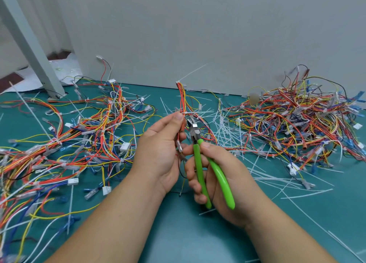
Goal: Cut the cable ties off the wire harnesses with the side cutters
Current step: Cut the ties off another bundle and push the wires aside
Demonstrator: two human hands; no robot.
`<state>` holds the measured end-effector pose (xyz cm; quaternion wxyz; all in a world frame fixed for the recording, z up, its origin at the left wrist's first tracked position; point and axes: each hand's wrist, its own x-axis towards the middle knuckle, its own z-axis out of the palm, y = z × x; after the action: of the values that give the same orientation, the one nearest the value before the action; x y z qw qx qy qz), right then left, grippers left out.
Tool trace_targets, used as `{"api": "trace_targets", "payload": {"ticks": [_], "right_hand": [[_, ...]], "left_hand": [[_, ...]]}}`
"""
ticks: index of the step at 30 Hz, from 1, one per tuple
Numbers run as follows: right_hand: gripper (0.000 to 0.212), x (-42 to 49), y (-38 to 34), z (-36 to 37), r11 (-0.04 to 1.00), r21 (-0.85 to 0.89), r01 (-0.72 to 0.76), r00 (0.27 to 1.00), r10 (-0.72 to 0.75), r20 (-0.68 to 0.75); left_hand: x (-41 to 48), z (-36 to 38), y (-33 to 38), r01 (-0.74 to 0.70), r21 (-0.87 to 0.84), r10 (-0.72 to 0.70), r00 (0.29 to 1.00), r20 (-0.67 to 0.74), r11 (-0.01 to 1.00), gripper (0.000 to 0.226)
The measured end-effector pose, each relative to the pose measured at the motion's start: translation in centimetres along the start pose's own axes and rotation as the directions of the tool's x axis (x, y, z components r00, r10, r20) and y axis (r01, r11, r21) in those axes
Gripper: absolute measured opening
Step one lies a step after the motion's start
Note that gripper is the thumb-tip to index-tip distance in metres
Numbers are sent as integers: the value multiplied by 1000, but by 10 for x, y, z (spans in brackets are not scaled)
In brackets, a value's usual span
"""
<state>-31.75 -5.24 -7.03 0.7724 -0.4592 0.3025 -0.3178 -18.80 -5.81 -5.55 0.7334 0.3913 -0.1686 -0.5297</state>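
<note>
Head view: the left hand holds a wire harness, a thin bundle of red, orange and yellow plastic-coated wires that stands upright at twelve o'clock from the hand. Its grip is clamped on the bundle, thumb and fingertips pinching it just below a white cable tie. A second tie sits at the bundle's top, its stiff tail pointing towards one o'clock.

The right hand has its grip clamped on the side cutters, fingers curled round two smooth, glossy green handles that spread apart towards five o'clock. The small steel head points to eleven o'clock and meets the bundle at the tie; whether the blades have closed cannot be told.

A matt teal surface lies under everything. A loose sprawl of harnesses lies at nine o'clock from the hands, and a denser tangled heap at two o'clock. Between that heap and the hands lies a litter of thin white cut ties. A plain grey wall stands behind, and a pale metal post slants at ten o'clock.
</note>
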Motion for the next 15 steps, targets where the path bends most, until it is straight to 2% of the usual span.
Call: {"api": "trace_targets", "payload": {"ticks": [6, 12, 15], "right_hand": [[45, 3, 1, -1, 998, 31, 45, 998, -44, -39], [45, 4, 3, 0, 998, 37, 51, 998, -49, -40], [50, 5, 5, 1, 998, 33, 52, 998, -51, -29]], "left_hand": [[1, -1, -4, 4, 38, -4, 1000, 1, 999, 5], [1, -2, -3, 23, 31, -23, 1000, -13, 999, 7], [0, -3, -2, 33, 53, -33, 999, -4, 998, 6]]}}
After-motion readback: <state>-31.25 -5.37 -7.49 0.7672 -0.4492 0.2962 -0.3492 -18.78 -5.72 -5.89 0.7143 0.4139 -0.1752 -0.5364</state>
